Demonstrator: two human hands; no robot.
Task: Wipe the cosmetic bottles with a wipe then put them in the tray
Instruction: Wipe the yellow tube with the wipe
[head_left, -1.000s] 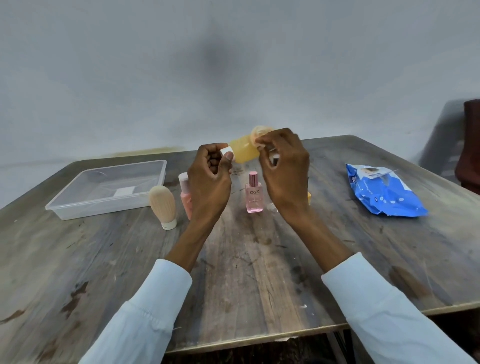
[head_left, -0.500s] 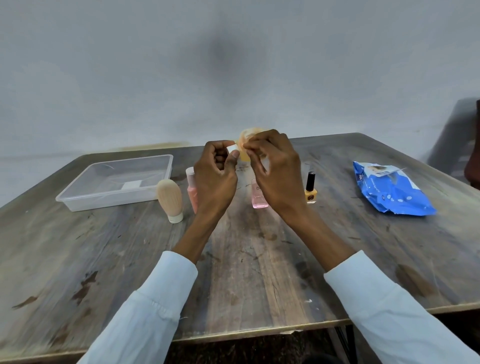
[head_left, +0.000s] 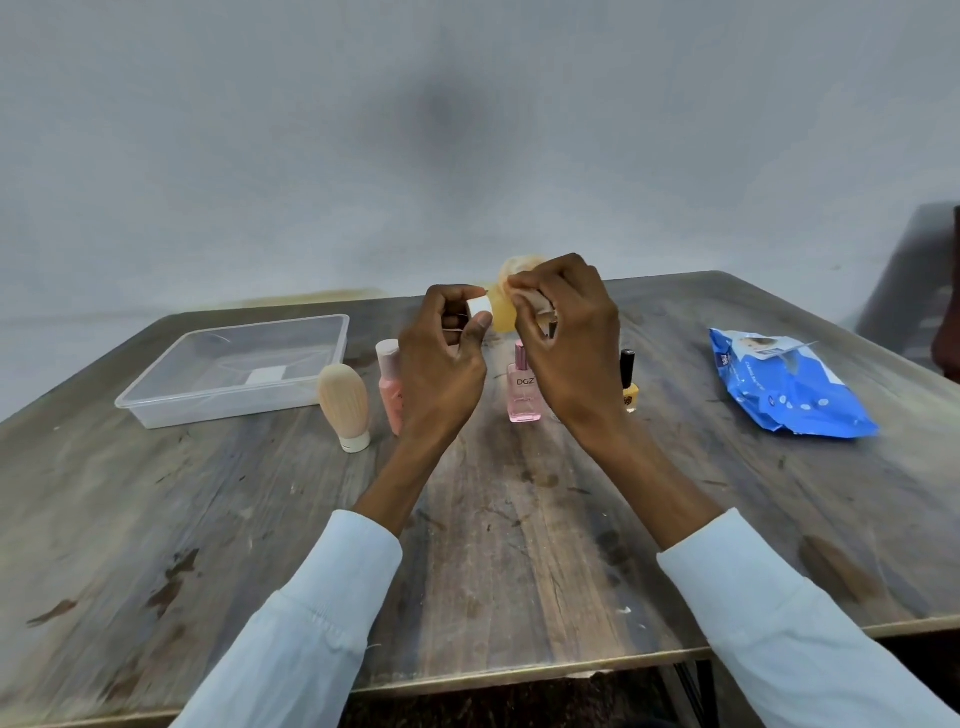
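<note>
Bottles on worn wooden table (head_left: 493, 545), grey wall behind. Clear tray (head_left: 156, 400) far left, holding only white label; open tabletop before it. Blue wipe pack (head_left: 789, 389) far right near edge. Between them, upright: beige bottle (head_left: 344, 402), cap down; pink tube (head_left: 389, 384); pink spray (head_left: 523, 389); nail polish (head_left: 628, 379), partly hidden. Yellow bottle (head_left: 503, 314) held above them, long axis roughly level, white cap leftward. Left hand (head_left: 441, 374) pinches cap; right hand (head_left: 566, 338) presses wipe (head_left: 535, 306) around body.
</note>
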